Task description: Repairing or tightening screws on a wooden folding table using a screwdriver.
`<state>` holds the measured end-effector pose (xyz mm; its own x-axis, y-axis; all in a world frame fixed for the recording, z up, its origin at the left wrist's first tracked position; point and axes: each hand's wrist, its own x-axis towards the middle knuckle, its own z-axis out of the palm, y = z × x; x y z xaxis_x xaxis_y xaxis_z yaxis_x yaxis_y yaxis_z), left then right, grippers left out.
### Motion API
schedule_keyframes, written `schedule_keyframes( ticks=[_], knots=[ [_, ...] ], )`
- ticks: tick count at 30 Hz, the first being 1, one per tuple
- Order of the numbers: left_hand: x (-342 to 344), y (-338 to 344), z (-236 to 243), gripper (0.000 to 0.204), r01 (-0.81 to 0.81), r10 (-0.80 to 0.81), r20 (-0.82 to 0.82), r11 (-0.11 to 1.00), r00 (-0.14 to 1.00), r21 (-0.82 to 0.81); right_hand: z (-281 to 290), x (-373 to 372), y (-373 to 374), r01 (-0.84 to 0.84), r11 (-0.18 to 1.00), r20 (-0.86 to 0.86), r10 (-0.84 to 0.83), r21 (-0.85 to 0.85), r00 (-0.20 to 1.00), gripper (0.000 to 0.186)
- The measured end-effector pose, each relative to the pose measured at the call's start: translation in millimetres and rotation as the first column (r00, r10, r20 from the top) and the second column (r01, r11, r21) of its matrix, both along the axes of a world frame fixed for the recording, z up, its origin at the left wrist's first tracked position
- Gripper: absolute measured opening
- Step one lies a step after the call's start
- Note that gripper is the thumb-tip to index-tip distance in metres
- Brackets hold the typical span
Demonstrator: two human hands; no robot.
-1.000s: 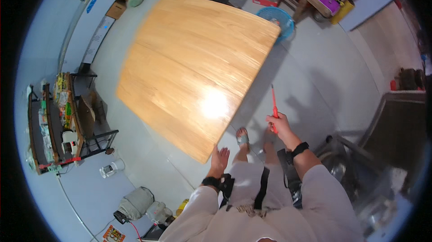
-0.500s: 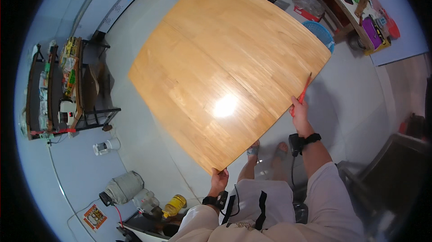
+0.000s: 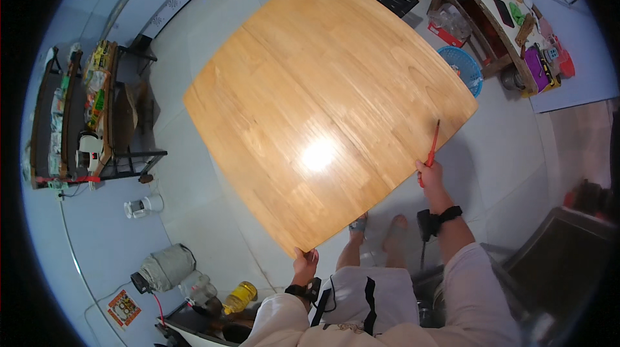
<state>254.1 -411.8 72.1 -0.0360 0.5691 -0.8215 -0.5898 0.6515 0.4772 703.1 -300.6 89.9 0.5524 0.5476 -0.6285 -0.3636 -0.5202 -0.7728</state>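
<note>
A large wooden tabletop (image 3: 284, 89) with rounded sides and a seam across it fills the middle of the view. At its near left corner, my left hand (image 3: 305, 268) grips the edge with closed fingers. My right hand (image 3: 434, 179) is closed around a red screwdriver (image 3: 431, 154) and rests against the near right edge. The screwdriver's shaft points away from me over the wood. What carries the tabletop is hidden beneath it.
A blue basket (image 3: 476, 83) stands by the tabletop's right corner, near a cluttered workbench (image 3: 491, 11). On the left is a shelf rack (image 3: 111, 134) of packages. A yellow oil bottle (image 3: 240, 296) is at lower left, and a dark chair (image 3: 562, 250) at right.
The whole view has turned slightly clockwise. My right hand and the screwdriver sit lower in the picture, my left hand a little further left and lower. Both hands keep their hold.
</note>
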Motion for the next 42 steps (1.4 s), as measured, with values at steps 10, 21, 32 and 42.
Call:
schedule_keyframes(
  ticks=[10, 21, 32, 42],
  knots=[
    [10, 11, 21, 0.044, -0.036, 0.033, -0.017, 0.98, 0.999, -0.194, 13, -2, 2, 0.056, 0.997, -0.036, -0.057, -0.044, 0.998, 0.015],
    [1, 4, 5, 0.04, -0.075, 0.06, -0.086, 0.981, 0.994, -0.181, 11, -1, 2, -0.02, 0.999, -0.031, 0.019, -0.029, 0.999, 0.018],
    [34, -11, 2, 0.032, 0.332, -0.331, 0.028, 0.934, 0.943, -0.13, -12, 2, -52, 0.036, 0.996, 0.029, -0.039, 0.086, 0.999, 0.016],
    [143, 15, -96, 0.032, 0.419, -0.429, -0.038, 0.895, 0.903, -0.152, -143, -4, -149, 0.006, 0.969, -0.079, -0.026, -0.248, 0.997, 0.021]
  ],
)
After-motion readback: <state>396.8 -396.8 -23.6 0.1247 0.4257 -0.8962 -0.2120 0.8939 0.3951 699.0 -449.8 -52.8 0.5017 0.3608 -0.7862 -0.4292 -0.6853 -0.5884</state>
